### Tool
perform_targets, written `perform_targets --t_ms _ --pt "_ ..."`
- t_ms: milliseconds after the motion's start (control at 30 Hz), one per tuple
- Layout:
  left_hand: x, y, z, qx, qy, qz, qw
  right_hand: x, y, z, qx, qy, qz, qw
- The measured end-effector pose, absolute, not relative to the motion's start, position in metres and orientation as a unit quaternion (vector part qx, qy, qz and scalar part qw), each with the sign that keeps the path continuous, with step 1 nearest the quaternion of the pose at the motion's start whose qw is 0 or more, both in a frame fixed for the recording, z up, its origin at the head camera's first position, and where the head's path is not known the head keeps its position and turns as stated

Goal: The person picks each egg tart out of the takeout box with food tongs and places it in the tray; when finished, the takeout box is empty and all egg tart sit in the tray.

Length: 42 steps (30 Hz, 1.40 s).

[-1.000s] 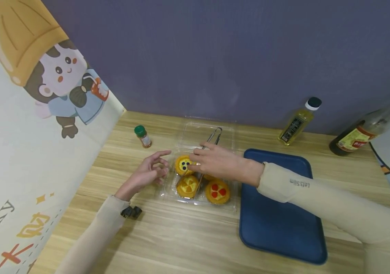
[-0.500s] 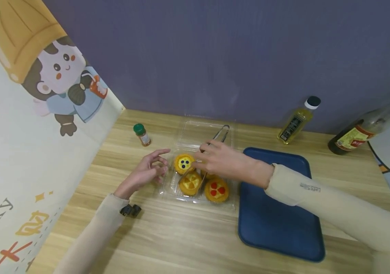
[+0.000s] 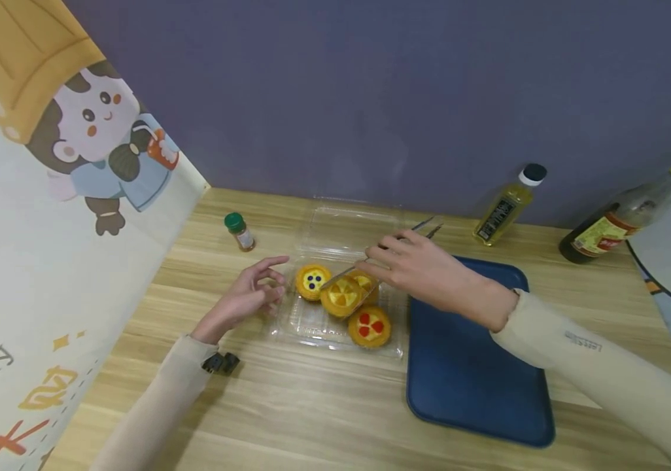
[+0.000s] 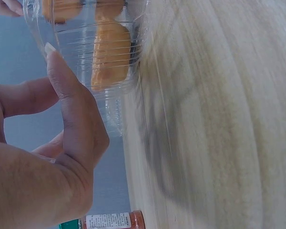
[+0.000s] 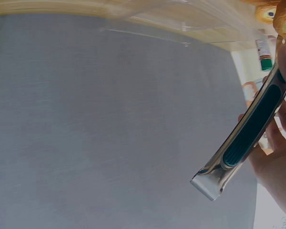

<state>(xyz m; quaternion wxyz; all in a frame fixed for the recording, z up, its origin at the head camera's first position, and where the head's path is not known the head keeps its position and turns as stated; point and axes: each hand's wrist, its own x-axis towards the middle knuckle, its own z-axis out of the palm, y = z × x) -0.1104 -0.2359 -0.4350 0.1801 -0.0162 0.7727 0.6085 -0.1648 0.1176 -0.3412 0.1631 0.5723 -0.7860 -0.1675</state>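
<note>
One table (image 3: 288, 412) spreads wide, wood running from the front edge of the plastic box (image 3: 312, 320) toward me. The blue tray (image 3: 477, 379) lies just right of the box, rims near each other. My left hand (image 3: 244, 296) hovers beside the box's left edge, fingers loosely bent, holding nothing. My right hand (image 3: 435, 271), over the box's right edge, grips the tongs (image 5: 252, 126); between their tips the wedge-patterned tart (image 3: 341, 297) hangs over the box, inside its rim.
</note>
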Motion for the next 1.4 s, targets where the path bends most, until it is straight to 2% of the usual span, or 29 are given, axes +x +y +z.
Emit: perform_targets --t_ms 600,767,933,1400 --pt "-0.110 -0.240 -0.433 -0.014 0.774 0.608 0.177 -0.170 0.219 -0.323 0.461 -0.863 -0.126 0.164" --pt "-0.109 -0.242 -0.431 -0.011 0.777 0.605 0.176 -0.174 0.245 -0.331 0.452 -0.863 -0.117 0.193" --pt "-0.109 -0.243 -0.432 -0.009 0.777 0.604 0.177 -0.178 0.262 -0.346 0.448 -0.866 -0.103 0.196" --pt "-0.111 -0.238 -0.441 -0.007 0.772 0.610 0.179 -0.188 0.268 -0.377 0.406 -0.896 -0.125 0.130"
